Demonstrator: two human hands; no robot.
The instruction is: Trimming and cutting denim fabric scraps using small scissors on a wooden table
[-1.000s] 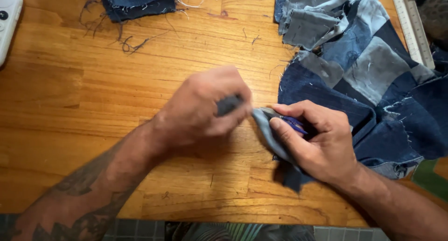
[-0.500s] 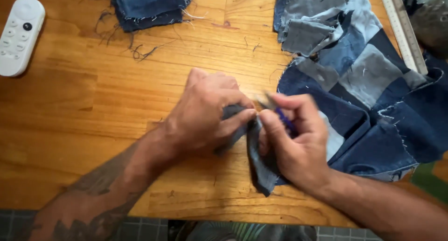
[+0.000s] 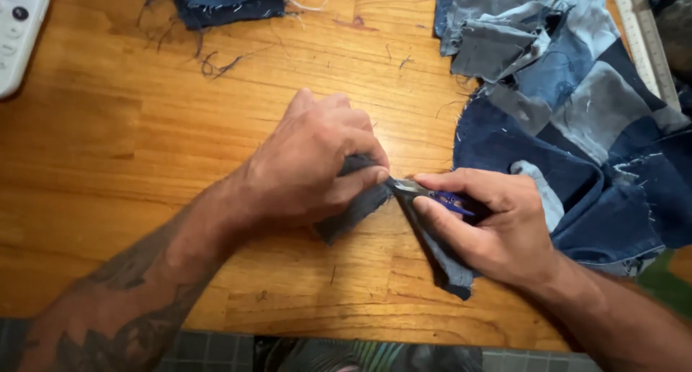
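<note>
- Under both hands lies the wooden table (image 3: 144,127), warm brown, with loose threads on it beyond the left hand.
- To the right of the right hand spreads a patchwork of denim pieces (image 3: 577,112) (dark blue, light blue and grey), touching that hand's far side.
- Beyond the left hand, well apart, sits a stack of dark denim squares (image 3: 227,1), and far to its left a white remote control (image 3: 18,33).
- The left hand (image 3: 310,163) is closed, pinching a small grey denim scrap (image 3: 357,206).
- The right hand (image 3: 490,224) grips blue-handled thread snips (image 3: 432,193), whose tips meet the scrap just between both hands.
</note>
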